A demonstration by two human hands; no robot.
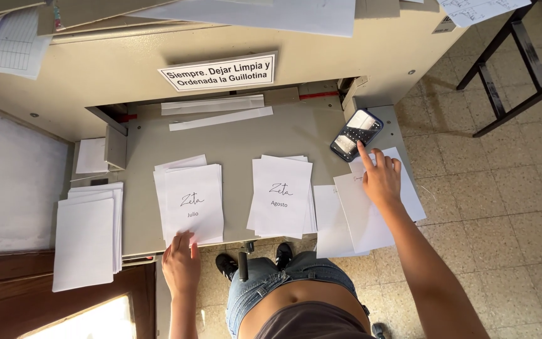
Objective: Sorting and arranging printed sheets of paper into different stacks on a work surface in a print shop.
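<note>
Phone point(356, 134) sits at the counter's point(239, 141) right-rear corner; your right hand point(382, 179) taps it w/ index out, grip apart. Left hand point(180, 262) lies flat, open, on the card stack point(189, 202) left of phone. Risk: a nudge slides phone off the edge. White rectangular sign point(218, 71), black print, hangs behind.

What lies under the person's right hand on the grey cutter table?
The right hand rests on a loose stack of white paper sheets, its index finger touching a dark smartphone. Print on the top sheet is mostly covered by the hand.
</note>
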